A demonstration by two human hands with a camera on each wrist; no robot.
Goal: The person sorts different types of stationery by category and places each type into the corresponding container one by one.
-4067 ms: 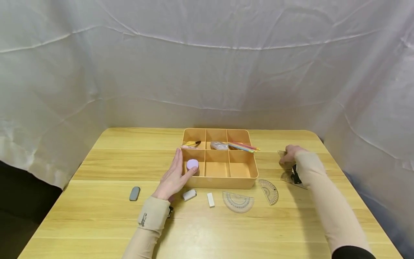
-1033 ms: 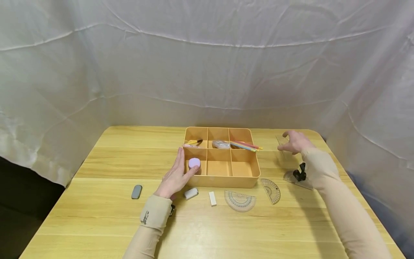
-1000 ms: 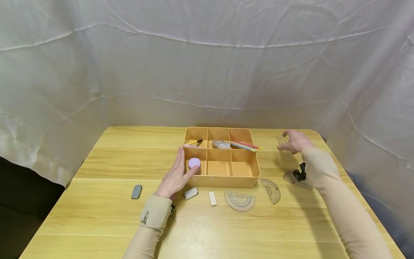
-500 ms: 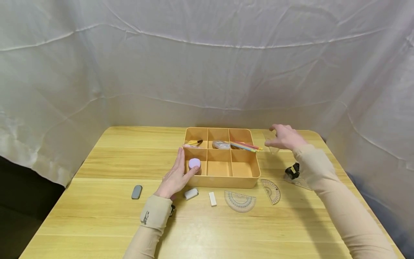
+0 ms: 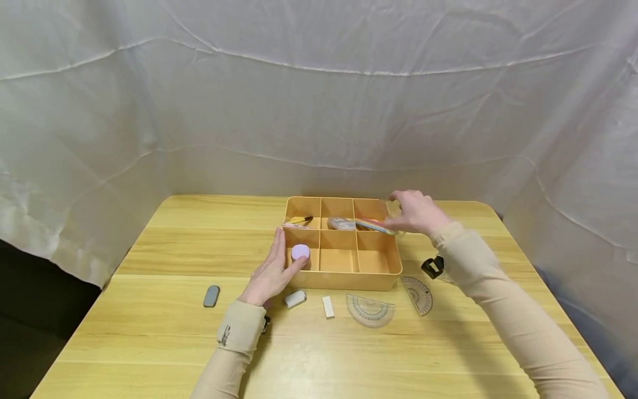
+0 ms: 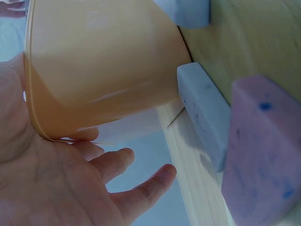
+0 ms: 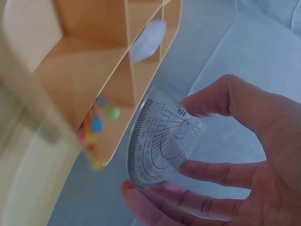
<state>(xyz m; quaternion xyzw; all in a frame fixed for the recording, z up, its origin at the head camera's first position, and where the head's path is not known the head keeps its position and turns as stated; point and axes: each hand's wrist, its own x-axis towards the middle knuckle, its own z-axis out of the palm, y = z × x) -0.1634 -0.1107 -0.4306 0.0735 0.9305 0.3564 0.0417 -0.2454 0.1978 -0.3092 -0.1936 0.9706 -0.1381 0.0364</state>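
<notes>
A tan six-compartment organizer box (image 5: 341, 281) stands mid-table. My left hand (image 5: 269, 274) holds its front left corner, thumb over the rim and fingers along the outer left side. In the left wrist view these fingers (image 6: 146, 188) are spread beside the box wall. A lilac-topped round item (image 5: 300, 252) sits in the compartment by that thumb. My right hand (image 5: 418, 212) is at the box's back right edge. Between its thumb and fingers it pinches a clear protractor (image 7: 164, 141), raised beside the compartment with several colored pencils (image 5: 374, 226).
Two clear protractors (image 5: 370, 310) (image 5: 417, 295), a white eraser (image 5: 328, 306), a white block (image 5: 296, 298) and a grey one (image 5: 211, 296) lie on the table. A pink block (image 6: 263, 150) is near my left hand. A yellow-and-black tool (image 5: 301, 219) and a clear-grey item (image 5: 341, 223) occupy back compartments.
My right hand has lifted the protractor from the table's right side and carried it left to the box's back right edge. My left hand stays on the box corner.
</notes>
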